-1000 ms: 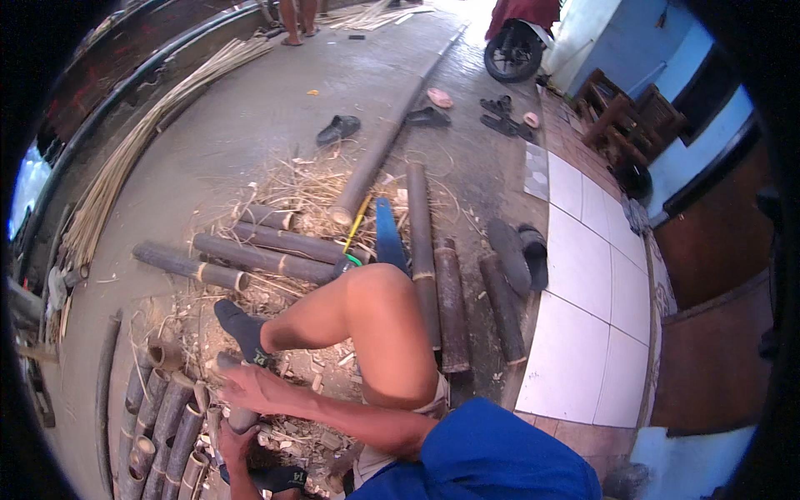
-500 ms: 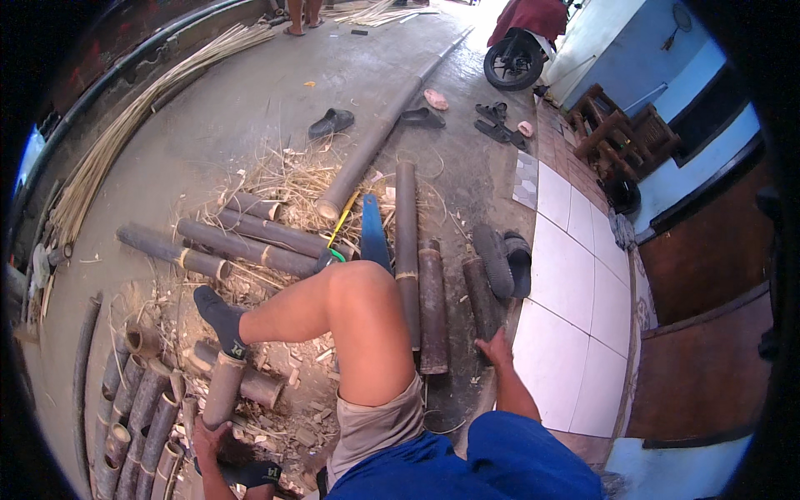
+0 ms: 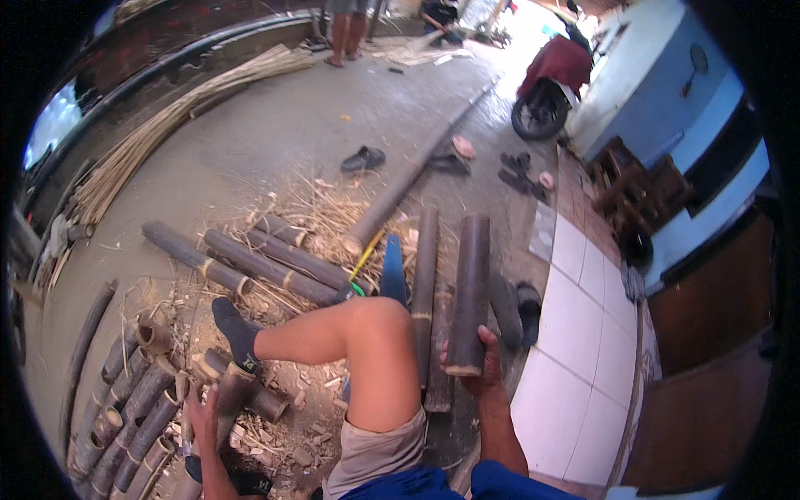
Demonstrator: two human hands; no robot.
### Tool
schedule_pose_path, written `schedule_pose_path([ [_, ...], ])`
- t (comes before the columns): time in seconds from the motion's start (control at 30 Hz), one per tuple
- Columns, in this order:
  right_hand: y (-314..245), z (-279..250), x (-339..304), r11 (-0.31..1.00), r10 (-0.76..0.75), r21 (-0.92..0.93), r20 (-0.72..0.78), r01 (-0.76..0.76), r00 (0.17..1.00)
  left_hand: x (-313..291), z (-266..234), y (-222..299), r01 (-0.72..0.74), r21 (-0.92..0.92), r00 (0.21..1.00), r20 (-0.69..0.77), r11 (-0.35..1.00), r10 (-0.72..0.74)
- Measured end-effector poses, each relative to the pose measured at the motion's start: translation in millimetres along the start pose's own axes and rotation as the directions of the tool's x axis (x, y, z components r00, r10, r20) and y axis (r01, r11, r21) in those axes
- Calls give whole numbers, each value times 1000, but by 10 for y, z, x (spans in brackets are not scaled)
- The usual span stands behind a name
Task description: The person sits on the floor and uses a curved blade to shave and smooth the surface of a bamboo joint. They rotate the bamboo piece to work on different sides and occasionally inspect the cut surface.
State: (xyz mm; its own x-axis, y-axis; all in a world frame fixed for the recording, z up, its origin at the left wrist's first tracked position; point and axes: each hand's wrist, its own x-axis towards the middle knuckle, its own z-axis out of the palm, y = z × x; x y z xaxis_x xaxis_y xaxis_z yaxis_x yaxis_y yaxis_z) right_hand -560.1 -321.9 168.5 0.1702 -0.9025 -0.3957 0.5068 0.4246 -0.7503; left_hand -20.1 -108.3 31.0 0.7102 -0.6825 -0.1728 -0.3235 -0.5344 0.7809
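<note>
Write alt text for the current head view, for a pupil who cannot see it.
A person's right hand holds a dark bamboo section near its lower end; the left hand is beside cut bamboo pieces at lower left. Bamboo lengths and wood chips lie around the bent leg.

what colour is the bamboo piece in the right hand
The bamboo piece is dark brown, paler at its lower end; head view shows it best.

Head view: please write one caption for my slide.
Right hand holds a bamboo tube; more tubes lie on the floor.
</note>
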Motion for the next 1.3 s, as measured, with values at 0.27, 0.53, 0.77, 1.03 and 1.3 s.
schedule_pose_path([
  [0.27, 430, 1840, -344, 930, 113, -359, 480, 78, 870, -235, 461, 1824, -155, -598, 967, 72, 786, 245],
  [0.53, 2203, 2453, -387, 401, 396, -803, 586, 441, 707, -573, 142, 1321, 260, -953, 923, 197, 158, -329],
  [0.77, 2770, 2407, -437, 279, 552, -805, 580, 523, 599, -480, 221, 268, 328, -929, 816, 187, 170, -547],
  [1.03, 1115, 2073, -78, 168, -86, -732, 656, 660, 750, -431, 167, 34, 439, -834, 784, 174, 334, -596],
  [1.3, 71, 368, 907, 132, -294, -988, 40, 82, 955, -392, 184, 69, 330, -855, 829, 59, 400, -557],
])
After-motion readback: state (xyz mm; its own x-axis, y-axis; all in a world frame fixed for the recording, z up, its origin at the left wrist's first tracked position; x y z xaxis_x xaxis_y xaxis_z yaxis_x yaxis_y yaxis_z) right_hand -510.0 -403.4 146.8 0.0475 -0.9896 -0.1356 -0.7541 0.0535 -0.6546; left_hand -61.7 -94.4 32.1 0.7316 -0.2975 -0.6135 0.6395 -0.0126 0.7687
